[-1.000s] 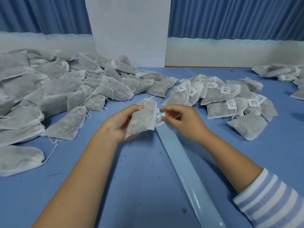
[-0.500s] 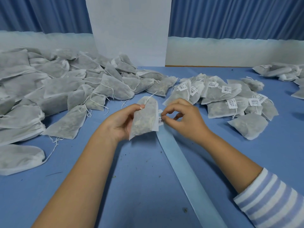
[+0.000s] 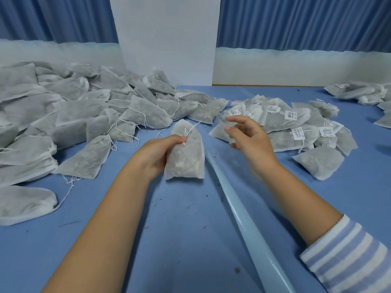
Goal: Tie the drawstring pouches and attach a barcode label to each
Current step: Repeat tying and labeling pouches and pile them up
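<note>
We look down at a blue worktop (image 3: 179, 240). Our left hand (image 3: 156, 154) grips one grey drawstring pouch (image 3: 186, 159) by its side and holds it upright. The thumb pins the white drawstring (image 3: 191, 130) near the gathered neck, likely to keep the tie from slipping. The pouch's flat face is turned towards us, probably ready for a label, and no barcode shows on it. We cannot tell whether its lower edge rests on the worktop.

Our right hand (image 3: 249, 138) hovers just beside the pouch, blurred, with its fingers loosely spread. We see nothing between them and cannot tell if a label clings to a fingertip.

Unlabelled pouches (image 3: 63, 115) are heaped on the left, near the left hand. Pouches with barcode labels (image 3: 296, 125) lie on the right, so the work seems to pass from left to right. A pale glossy strip (image 3: 249, 216), likely label backing, runs from near the held pouch towards our striped sleeve (image 3: 349, 256), touching neither hand.

The two heaps hem in the sides. Between our forearms lies bare worktop, with a gap behind the pouch leading towards the far edge.
</note>
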The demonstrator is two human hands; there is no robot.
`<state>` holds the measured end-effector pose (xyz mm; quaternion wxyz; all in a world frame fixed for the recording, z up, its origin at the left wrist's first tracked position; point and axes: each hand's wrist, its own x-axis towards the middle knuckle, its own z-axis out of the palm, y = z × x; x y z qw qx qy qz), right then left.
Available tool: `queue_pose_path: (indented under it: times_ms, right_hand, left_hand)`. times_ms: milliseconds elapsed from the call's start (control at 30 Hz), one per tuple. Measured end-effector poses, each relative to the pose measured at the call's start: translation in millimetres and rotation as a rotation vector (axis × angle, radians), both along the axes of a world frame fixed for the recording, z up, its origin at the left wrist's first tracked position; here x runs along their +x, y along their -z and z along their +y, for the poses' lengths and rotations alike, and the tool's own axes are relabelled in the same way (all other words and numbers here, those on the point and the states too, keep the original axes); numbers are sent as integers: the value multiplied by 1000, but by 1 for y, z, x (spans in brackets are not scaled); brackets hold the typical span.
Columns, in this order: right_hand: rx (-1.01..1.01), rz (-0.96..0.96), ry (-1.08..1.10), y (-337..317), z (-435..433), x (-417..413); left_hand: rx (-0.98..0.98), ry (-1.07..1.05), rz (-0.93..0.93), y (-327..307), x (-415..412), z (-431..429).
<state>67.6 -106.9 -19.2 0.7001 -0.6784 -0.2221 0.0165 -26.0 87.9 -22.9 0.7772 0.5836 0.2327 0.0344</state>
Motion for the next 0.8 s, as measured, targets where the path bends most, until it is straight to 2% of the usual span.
queue_pose_path:
  times_ms: [133,267,367,533,700,800]
  right_hand:
    - [-128,70,-153,5,5,-8]
    - [-165,38,-268,10,7,-13]
    - [-206,12,-291,14,9,-12]
    - [-219,10,-285,16,12,-13]
    - [-104,37,-300,10,12,-14]
    - [-22,135,-326,10,11,-15]
  left_hand:
    - [213,22,-25,-1,2,-8]
    - [355,98,-52,-5,-3,-13]
    - [483,47,-33,-8,-6,-11]
    - [512,-109,-64,-14,-8,-8]
    - [525,21,-129,-15,-9,-18]
    - [550,57,-126,-13,-7,-22]
